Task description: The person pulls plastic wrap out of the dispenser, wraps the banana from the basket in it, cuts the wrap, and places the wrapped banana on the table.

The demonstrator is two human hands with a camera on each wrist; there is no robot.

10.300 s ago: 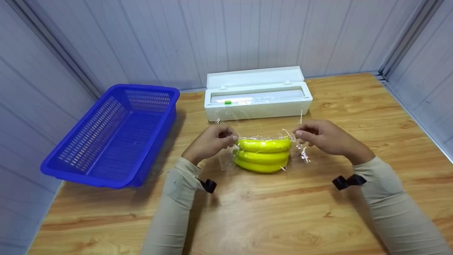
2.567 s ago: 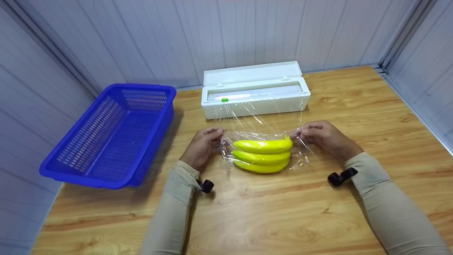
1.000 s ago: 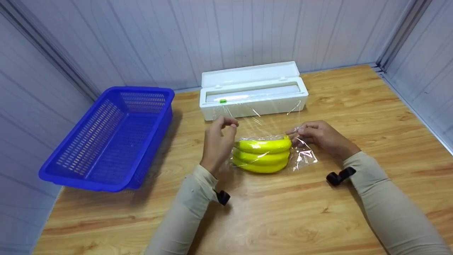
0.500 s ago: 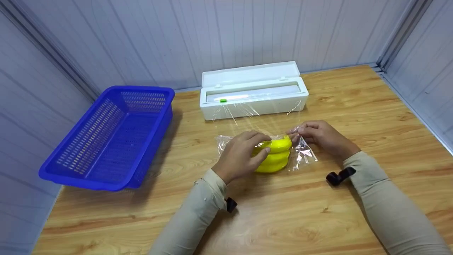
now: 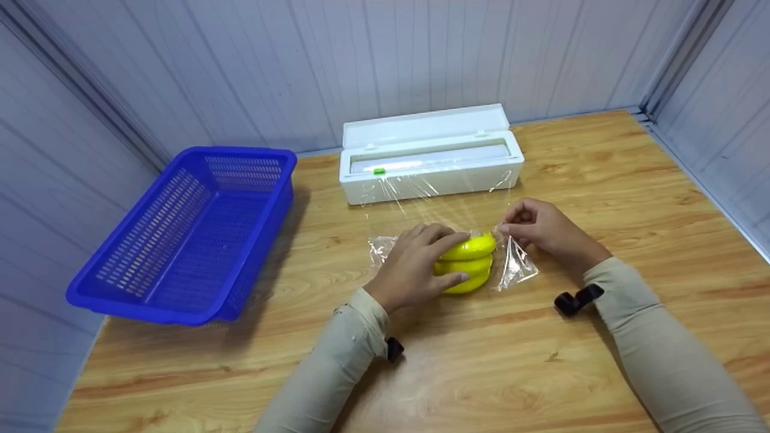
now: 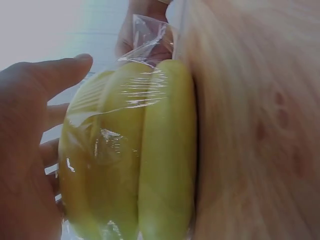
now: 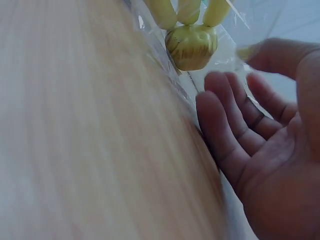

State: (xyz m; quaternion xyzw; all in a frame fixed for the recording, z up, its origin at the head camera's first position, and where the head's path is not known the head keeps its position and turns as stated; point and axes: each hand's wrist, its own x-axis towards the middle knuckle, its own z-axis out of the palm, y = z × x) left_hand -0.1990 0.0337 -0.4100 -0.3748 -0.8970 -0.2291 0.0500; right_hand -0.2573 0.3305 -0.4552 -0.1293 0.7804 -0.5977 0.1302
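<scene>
A bunch of three yellow bananas [image 5: 466,264] lies on the table under clear cling film [image 5: 514,267], which stretches back to a white dispenser box [image 5: 433,183]. My left hand [image 5: 415,264] rests over the left part of the bunch, fingers across the top and thumb toward the front. In the left wrist view, the thumb is apart from the wrapped bananas [image 6: 167,150]. Beside the stem end, my right hand [image 5: 541,228] pinches the film, drawing it up into a peak. The right wrist view shows the banana stem [image 7: 192,47] just beyond the fingertips [image 7: 217,82].
Behind the bananas, the dispenser's lid [image 5: 424,123] stands raised, and a green slider [image 5: 379,171] sits on its front edge. An empty blue basket [image 5: 240,288] stands at the left. Pale panel walls [image 5: 301,66] border the wooden table [image 5: 511,373].
My left hand has left the film's left edge and moved right onto the bananas. My right hand stays at the stem end, its fingers shifted slightly on the film.
</scene>
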